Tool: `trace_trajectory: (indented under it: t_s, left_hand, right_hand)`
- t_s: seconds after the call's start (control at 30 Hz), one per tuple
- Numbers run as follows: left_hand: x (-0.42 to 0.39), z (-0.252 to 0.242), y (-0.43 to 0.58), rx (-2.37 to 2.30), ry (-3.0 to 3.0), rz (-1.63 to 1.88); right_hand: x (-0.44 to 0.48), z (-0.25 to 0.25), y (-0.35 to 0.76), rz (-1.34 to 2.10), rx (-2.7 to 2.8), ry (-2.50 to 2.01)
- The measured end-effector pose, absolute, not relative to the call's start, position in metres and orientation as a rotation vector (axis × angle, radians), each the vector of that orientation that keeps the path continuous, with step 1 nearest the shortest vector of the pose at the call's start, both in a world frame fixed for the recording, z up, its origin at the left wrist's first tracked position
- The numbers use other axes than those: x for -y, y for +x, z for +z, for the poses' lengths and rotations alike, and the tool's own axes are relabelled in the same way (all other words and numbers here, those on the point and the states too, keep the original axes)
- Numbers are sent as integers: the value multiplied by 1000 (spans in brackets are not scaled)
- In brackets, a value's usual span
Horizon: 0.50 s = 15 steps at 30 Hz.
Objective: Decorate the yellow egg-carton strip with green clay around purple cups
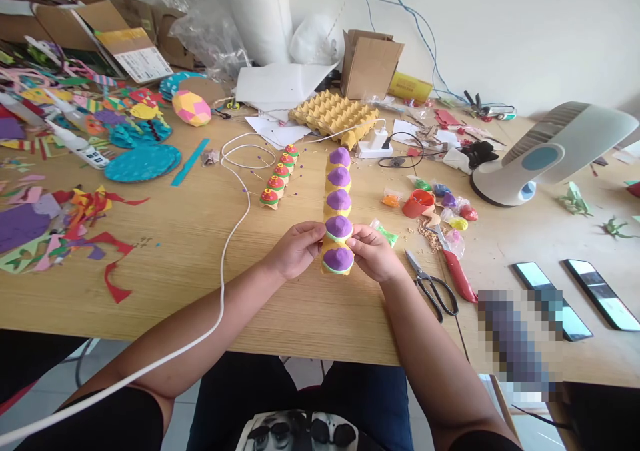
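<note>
Between my two hands is a strip of yellow egg carton [339, 202] whose several bumps are capped with purple clay, with pale green edging on the nearest ones. My left hand [299, 249] pinches its left side near the close end. On the opposite side, the thumb and fingers of my right hand [373, 251] grip it. To the left on the table lies a second egg-carton strip [279, 177], decorated in red and green, with thin pins sticking out sideways.
Scissors [431, 284], a red-handled knife [457, 267], an orange cup [419, 203] and bags of coloured clay lie right. A white cable [235, 237] crosses my left arm. A yellow egg tray [334, 116], a white fan [540, 151] and two phones [553, 301] surround the workspace.
</note>
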<state>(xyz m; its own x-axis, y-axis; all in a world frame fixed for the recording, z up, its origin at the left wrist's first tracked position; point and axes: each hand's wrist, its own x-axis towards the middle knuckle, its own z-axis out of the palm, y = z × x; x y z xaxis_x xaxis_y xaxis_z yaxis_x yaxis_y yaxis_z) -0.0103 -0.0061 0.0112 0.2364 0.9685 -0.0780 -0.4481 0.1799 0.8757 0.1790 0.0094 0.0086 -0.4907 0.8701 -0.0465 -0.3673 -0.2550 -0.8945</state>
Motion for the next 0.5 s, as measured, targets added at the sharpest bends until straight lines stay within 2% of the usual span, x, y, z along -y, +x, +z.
trace_trajectory:
  t_s: [0.5]
  left_hand:
    - [-2,3,-13,-704,918,1112]
  right_hand:
    - [-10,13,186,1742,1216,-807]
